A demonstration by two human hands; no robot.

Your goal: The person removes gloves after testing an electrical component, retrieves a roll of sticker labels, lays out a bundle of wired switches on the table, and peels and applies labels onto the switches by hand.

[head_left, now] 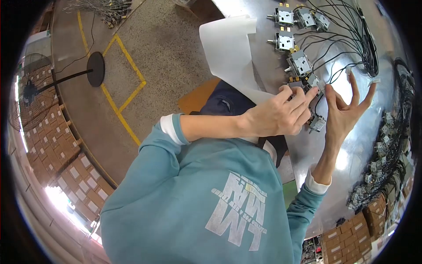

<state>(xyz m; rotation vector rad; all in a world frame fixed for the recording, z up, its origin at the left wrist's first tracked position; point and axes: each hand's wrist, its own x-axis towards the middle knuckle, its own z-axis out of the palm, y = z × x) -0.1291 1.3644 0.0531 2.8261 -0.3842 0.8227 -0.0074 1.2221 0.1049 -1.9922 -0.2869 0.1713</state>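
Observation:
My left hand (279, 115) reaches across with its fingers bent over a small metal switch-like part (313, 82) at the table edge. The fingertips hide part of it. Close beside it, my right hand (345, 112) has thumb and a finger drawn together near a small whitish piece, its other fingers raised and spread. What sits in that pinch is too small to make out. Another wired metal part (316, 123) lies just below the left fingers. Above the hands, a similar part (300, 63) rests on the table with black cables attached.
More metal parts (285, 41) line the metal table (303, 152); their black cables (369, 53) gather at the upper right. A long wired pile (373, 169) lies along the far side. A white sheet (228, 48) hangs over the near edge. A fan (33, 86) and stacked boxes (52, 141) stand left.

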